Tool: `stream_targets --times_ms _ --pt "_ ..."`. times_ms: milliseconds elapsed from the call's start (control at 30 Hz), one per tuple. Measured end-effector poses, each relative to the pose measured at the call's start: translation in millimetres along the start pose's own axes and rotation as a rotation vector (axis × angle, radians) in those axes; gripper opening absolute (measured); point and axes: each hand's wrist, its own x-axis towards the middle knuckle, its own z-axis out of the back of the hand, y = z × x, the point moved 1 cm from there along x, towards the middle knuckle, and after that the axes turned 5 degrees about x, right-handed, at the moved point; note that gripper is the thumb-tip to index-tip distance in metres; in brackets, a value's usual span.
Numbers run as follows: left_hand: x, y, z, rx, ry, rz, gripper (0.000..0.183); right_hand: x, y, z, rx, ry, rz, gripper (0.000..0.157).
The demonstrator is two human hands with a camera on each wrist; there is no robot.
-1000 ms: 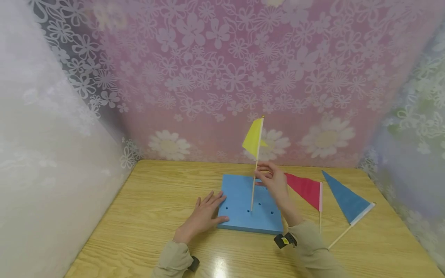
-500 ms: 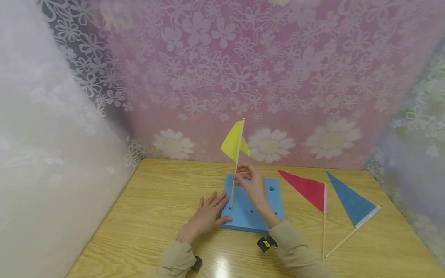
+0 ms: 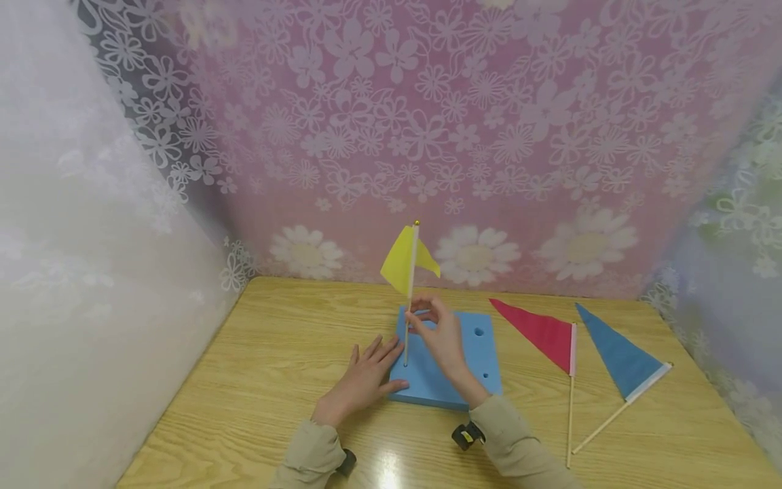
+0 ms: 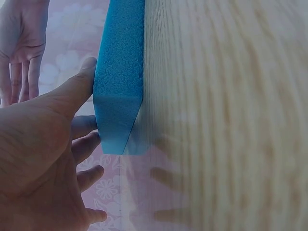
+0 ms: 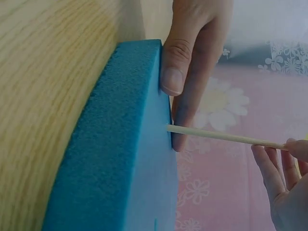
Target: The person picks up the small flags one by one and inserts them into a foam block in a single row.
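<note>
Along the left side of a blue foam block [image 3: 427, 385], laid flat on the wood-grain surface [image 3: 293, 319], the left hand [image 3: 362, 382] is placed with its fingers straight and spread. The thumb and nearer fingers are rested against the block, while the outer ones are seen clear of it in the left wrist view. Nothing is gripped there; the light foam is probably being steadied against sliding.

Just beside that hand, a yellow pennant flag [image 3: 400, 263] is held nearly upright, its gold finial [image 3: 417, 222] uppermost. The foot of its wooden stick [image 5: 211, 134] is set at a small hole near the block's left edge; how deeply it is seated cannot be told. By the right hand [image 3: 441, 337], the stick is pinched below the cloth and well above the foam, a hold apparently suited to aiming the foot without crushing the fabric.

Toward the block's right edge, a large hole [image 3: 479, 332] and a smaller hole [image 3: 485, 375] are left uncovered by the hand.

Farther right, a red pennant flag [image 3: 548, 341] is laid flat, well apart from the foam. Beyond it, a blue pennant flag [image 3: 620, 354] is laid, its stick slanted so that the end is brought just beside the red one's. Both seem placed to be reachable yet out of the way.
</note>
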Motion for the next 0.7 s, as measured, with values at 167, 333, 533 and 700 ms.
stream_targets --times_ms 167,333,533,700 --pt "-0.6 -0.5 0.9 -0.008 -0.005 -0.001 0.075 -6.6 10.9 -2.0 -0.015 0.026 -0.015 0.024" --pt "-0.5 0.4 -0.1 -0.014 -0.005 -0.001 0.074 -7.8 -7.4 -2.8 -0.009 0.012 0.010 0.026" --pt "0.4 1.8 -1.9 -0.011 0.000 0.002 0.074 -10.4 -11.7 -3.8 -0.040 0.004 0.025 0.022" --pt "0.4 0.5 -0.6 -0.013 -0.003 0.001 0.074 -12.7 -12.6 -2.6 -0.052 0.024 0.026 0.022"
